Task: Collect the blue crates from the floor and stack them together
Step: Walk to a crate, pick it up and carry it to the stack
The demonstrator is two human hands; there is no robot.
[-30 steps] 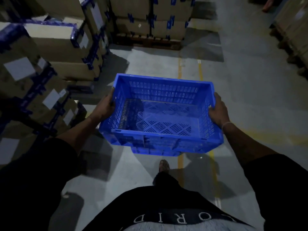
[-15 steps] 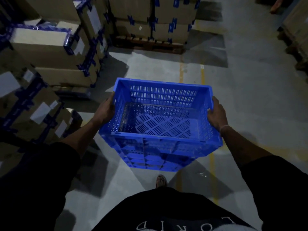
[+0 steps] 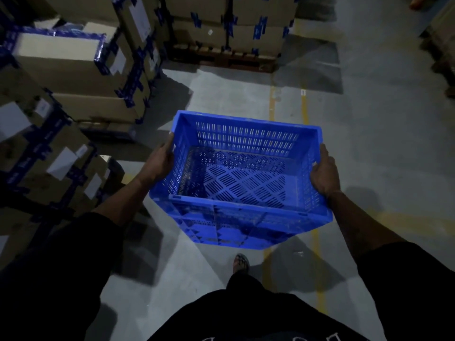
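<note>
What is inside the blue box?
Nothing: the blue crate is empty, showing its slotted bottom. Both hands grip its sides. The floor right beneath it is hidden.

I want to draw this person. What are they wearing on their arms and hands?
Both arms have loose black sleeves that stop short of the wrists, leaving the forearms bare. The left hand and right hand wear no gloves. I can't make out a band or watch on either wrist in this dim picture.
</note>
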